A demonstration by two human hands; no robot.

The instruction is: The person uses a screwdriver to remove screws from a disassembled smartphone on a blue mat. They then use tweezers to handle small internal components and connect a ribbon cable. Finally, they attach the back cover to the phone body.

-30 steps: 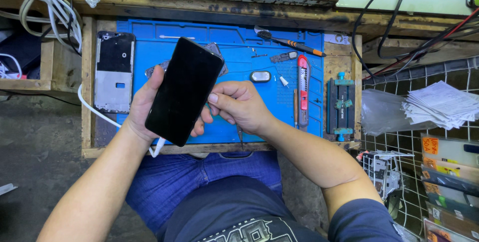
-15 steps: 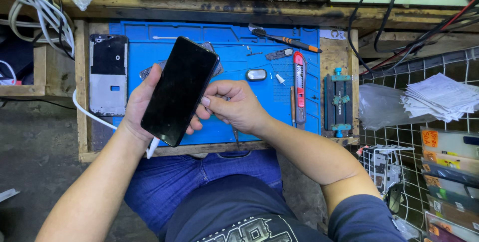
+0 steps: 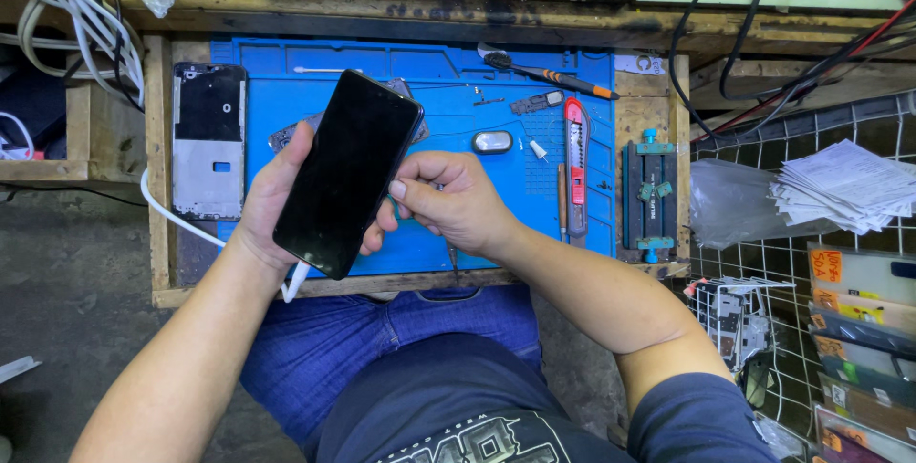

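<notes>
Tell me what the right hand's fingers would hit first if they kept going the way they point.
The right hand points left, fingertips nearly at the long edge of the black phone held in the left hand. That phone edge would likely come first, though the picture does not show whether they already touch.

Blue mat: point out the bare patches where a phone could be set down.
Blue mat: bare strip between the phone frame and left hand holding the black phone. Another below the silver oval part, beside the right hand. Crowded near the red utility knife and screwdriver.

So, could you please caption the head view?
Left hand holds a black phone over a blue mat; right hand touches its edge.
</notes>
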